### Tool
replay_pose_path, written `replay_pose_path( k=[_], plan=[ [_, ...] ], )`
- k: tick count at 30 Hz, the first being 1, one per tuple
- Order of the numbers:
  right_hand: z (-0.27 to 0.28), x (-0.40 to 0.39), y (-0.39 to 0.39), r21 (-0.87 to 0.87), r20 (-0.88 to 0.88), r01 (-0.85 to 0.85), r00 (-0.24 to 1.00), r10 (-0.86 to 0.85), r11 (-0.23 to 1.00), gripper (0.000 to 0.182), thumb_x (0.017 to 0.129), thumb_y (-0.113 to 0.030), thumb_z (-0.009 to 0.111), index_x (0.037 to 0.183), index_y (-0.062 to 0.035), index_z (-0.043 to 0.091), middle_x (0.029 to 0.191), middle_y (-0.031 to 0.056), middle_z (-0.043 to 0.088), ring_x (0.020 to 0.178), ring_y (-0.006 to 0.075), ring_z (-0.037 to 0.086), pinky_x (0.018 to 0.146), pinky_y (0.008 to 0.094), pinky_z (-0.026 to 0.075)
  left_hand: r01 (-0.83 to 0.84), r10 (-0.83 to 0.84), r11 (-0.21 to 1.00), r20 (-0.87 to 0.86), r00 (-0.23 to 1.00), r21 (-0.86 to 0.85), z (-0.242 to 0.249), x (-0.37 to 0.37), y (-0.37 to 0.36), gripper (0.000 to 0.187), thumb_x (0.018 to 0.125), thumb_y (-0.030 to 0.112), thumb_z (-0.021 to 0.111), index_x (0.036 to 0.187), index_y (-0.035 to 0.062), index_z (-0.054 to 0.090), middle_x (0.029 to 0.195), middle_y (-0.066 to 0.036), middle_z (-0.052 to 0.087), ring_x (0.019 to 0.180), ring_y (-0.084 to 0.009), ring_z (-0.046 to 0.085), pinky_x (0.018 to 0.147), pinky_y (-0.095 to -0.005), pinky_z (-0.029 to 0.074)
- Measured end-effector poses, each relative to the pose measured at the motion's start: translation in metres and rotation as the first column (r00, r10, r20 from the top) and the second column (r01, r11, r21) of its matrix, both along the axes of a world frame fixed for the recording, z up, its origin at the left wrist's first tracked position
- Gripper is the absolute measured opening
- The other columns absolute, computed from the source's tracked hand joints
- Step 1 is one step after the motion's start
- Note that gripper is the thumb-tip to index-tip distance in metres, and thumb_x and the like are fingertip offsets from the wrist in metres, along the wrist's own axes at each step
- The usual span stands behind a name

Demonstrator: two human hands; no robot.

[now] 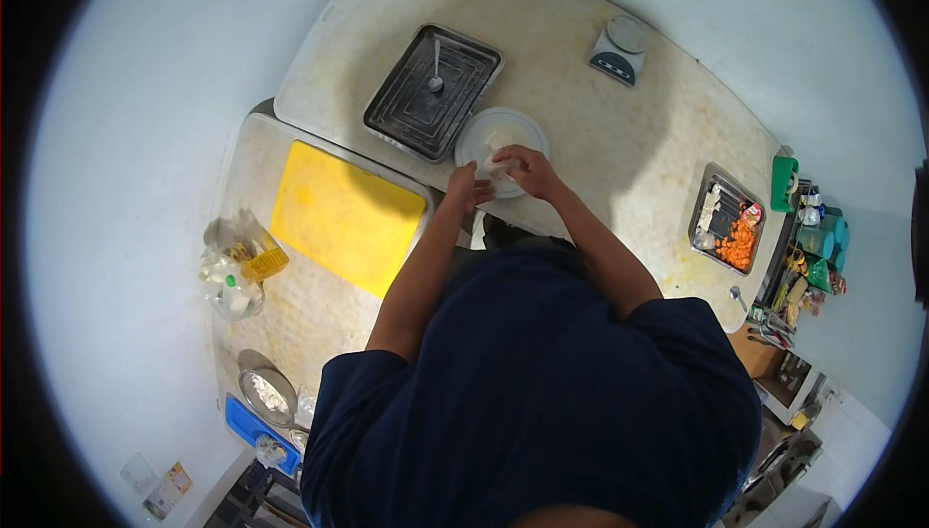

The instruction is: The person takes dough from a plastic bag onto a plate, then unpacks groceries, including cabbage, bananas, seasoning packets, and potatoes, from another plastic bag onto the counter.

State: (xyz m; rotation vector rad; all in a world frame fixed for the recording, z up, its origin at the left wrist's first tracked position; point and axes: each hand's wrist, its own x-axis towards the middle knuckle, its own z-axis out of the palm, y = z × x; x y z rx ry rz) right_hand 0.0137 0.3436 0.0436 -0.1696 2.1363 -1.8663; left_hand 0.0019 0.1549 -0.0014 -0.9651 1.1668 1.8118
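A round white plate (469, 146) lies at the table's near edge, with pale, whitish stuff (503, 136) on it. My right hand (525, 170) is over the plate's right part, its fingers bent together around something pale that I cannot make out. At the plate's lower left edge is my left hand (467, 187), fingers apart and nothing visible in them. Touching or very near the plate's left side is a dark metal tray (406, 97), in which a spoon (436, 83) lies.
A scale (616, 63) stands at the back. To the right is a metal tray (712, 249) with orange pieces. A yellow board (344, 213), a plastic bag (227, 281), a bowl (254, 394) and a blue tray (245, 422) are on the left.
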Motion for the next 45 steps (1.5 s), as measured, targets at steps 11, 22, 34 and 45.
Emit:
replay_pose_path(
  k=[11, 22, 34, 45],
  plan=[
    [0.025, 0.014, -0.005, 0.165, -0.246, -0.147, 0.951, 0.185, 0.975, 0.041, 0.066, 0.011, 0.057, 0.102, -0.0024, 0.068, 0.11, 0.0128, 0.068, 0.11, 0.0296, 0.062, 0.098, 0.0365, 0.049, -0.055, 0.032, 0.92, 0.067, 0.997, 0.389, -0.016, -0.01, 0.007, 0.05, 0.096, 0.046, 0.047, 0.126, 0.0062, 0.053, 0.126, -0.016, 0.057, 0.112, -0.0334, 0.059, 0.097, -0.0511, 0.049],
    [0.027, 0.028, 0.023, 0.158, -0.287, -0.087, 0.949, 0.13, 0.984, 0.034, 0.071, 0.008, 0.063, 0.103, -0.0032, 0.068, 0.114, 0.0127, 0.067, 0.112, 0.0274, 0.062, 0.097, 0.0365, 0.049, -0.002, 0.001, 0.993, 0.006, 1.0, 0.115, -0.003, 0.001, 0.018, 0.05, 0.092, 0.038, 0.053, 0.133, 0.0095, 0.045, 0.125, -0.019, 0.051, 0.105, -0.0357, 0.059, 0.085, -0.0483, 0.054],
    [0.013, 0.018, 0.012, -0.254, 0.076, 0.038, 0.997, -0.019, 0.967, 0.03, 0.078, 0.012, 0.058, 0.106, 0.0013, 0.065, 0.119, 0.0113, 0.065, 0.116, 0.0202, 0.058, 0.103, 0.0326, 0.042, 0.147, -0.676, 0.576, -0.367, 0.639, -0.804, -0.029, 0.005, 0.011, 0.064, 0.067, 0.029, 0.082, 0.118, 0.0063, 0.05, 0.09, -0.022, 0.067, 0.089, -0.0354, 0.067, 0.079, -0.0405, 0.052],
    [0.018, 0.009, 0.03, -0.089, -0.033, 0.086, 0.995, -0.089, 0.992, 0.033, 0.077, 0.01, 0.058, 0.107, -0.0015, 0.066, 0.118, 0.0077, 0.064, 0.112, 0.0168, 0.059, 0.098, 0.0299, 0.043, 0.138, -0.433, 0.847, -0.514, 0.741, -0.514, -0.007, -0.013, 0.013, 0.057, 0.066, 0.014, 0.081, 0.117, 0.0087, 0.057, 0.094, -0.014, 0.066, 0.087, -0.023, 0.066, 0.07, -0.0342, 0.054]
  ],
)
